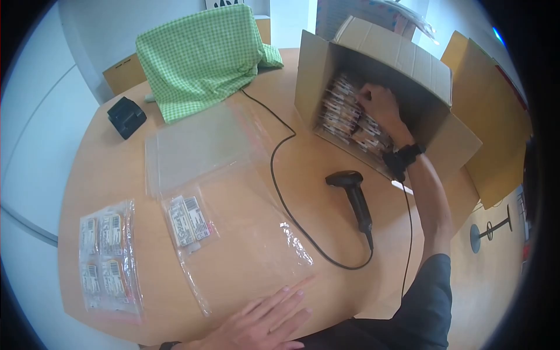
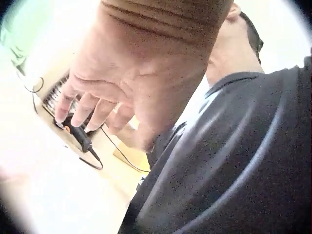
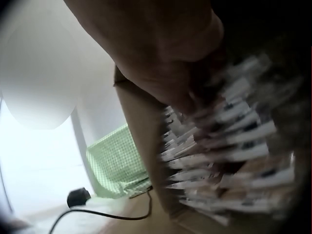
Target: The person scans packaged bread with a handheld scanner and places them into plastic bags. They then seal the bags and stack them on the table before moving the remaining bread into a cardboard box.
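Observation:
My right hand (image 1: 382,108) reaches into a cardboard box (image 1: 394,55) lying with its mouth toward me. Inside are rows of small labelled packets (image 1: 341,108), and the fingers are right at the top of them. In the right wrist view the fingers are dark and blurred against the packets (image 3: 243,126); I cannot tell whether they pinch one. Low in the head view, my left hand (image 1: 256,324) lies with fingers spread at the lower edge of a large clear plastic bag (image 1: 245,233). A small bag with labelled packets (image 1: 189,221) lies on its left part.
A black barcode scanner (image 1: 356,198) lies below the box, its cable looping over the table. At left is a clear bag with several labelled packets (image 1: 108,256). Farther back are a stack of clear bags (image 1: 198,149), a black stand (image 1: 126,116) and a green checked cloth (image 1: 201,58).

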{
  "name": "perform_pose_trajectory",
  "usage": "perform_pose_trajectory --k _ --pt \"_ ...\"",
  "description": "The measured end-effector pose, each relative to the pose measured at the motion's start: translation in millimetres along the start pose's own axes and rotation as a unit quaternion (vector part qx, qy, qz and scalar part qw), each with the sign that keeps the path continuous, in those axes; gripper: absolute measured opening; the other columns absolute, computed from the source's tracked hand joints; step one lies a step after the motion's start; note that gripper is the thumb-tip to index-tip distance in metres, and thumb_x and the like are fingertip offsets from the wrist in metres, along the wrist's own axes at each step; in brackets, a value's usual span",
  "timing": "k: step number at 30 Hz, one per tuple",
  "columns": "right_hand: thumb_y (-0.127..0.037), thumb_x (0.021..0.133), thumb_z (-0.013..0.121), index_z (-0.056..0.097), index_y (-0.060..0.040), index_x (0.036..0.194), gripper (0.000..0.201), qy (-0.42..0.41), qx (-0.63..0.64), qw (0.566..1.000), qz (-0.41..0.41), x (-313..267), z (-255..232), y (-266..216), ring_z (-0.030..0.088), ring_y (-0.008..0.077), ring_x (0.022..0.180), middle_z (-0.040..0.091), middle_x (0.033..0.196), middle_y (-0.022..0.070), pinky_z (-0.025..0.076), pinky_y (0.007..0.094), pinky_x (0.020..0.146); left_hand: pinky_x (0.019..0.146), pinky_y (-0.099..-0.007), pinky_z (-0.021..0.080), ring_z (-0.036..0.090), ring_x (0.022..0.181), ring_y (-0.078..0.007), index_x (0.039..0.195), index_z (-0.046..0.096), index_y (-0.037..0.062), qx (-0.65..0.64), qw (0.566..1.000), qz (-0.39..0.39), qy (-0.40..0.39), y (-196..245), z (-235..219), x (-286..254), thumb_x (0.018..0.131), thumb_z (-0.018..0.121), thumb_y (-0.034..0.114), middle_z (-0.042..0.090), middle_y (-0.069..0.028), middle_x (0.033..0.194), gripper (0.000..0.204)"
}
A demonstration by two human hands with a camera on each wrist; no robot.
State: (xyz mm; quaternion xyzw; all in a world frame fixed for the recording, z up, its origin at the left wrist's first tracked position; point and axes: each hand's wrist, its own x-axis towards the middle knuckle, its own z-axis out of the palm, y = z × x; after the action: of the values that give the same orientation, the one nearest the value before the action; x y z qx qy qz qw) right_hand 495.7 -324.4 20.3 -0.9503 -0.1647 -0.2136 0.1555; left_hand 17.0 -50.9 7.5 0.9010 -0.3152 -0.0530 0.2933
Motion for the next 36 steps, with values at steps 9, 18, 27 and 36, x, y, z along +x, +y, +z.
perform_pose_trajectory --k 9,18,27,36 --pt "-0.022 0.088 0.084 0.07 -0.001 0.088 0.025 0.169 0.199 0.962 -0.075 -41.7 -18.1 -25.9 0.078 0.0291 0.092 0.077 0.091 0.0178 0.058 0.0421 0.082 0.113 -0.0433 0.049 0.06 0.136 -0.0326 0.152 0.045 -0.0048 -0.558 0.801 -0.181 0.118 -62.2 -24.9 61.8 0.116 0.044 0.028 0.058 -0.0204 0.151 0.049" --pt "-0.005 0.091 0.08 0.064 0.0017 0.089 0.017 0.208 0.323 0.919 -0.09 -78.1 -36.5 -63.0 0.077 0.0279 0.1 0.076 0.118 0.0207 0.06 0.0343 0.081 0.115 -0.0468 0.047 0.057 0.139 -0.0349 0.152 0.043 -0.0037 -0.683 0.693 -0.163 0.162 -84.0 -21.0 74.5 0.115 0.045 0.038 0.054 -0.0246 0.151 0.056" --pt "-0.006 0.082 0.087 0.061 -0.0012 0.087 0.027 -0.077 0.301 0.827 -0.469 -243.8 -61.9 -145.1 0.068 0.0442 0.124 0.069 0.13 0.0285 0.063 0.041 0.089 0.108 -0.0353 0.053 0.061 0.129 -0.0171 0.155 0.039 -0.0023 -0.698 0.65 -0.159 0.256 -92.1 -18.7 85.0 0.11 0.06 0.02 0.06 -0.0148 0.144 0.054" --pt "-0.008 0.088 0.077 0.058 0.0034 0.139 0.055 -0.094 0.231 0.966 0.071 -224.2 -15.7 -57.8 0.071 0.0251 0.096 0.071 0.11 0.0168 0.058 0.0384 0.083 0.097 -0.0324 0.058 0.07 0.111 -0.0163 0.15 0.044 -0.0039 -0.579 0.74 -0.179 0.293 -124.8 -36.2 68.9 0.11 0.059 0.013 0.069 -0.0143 0.129 0.046"
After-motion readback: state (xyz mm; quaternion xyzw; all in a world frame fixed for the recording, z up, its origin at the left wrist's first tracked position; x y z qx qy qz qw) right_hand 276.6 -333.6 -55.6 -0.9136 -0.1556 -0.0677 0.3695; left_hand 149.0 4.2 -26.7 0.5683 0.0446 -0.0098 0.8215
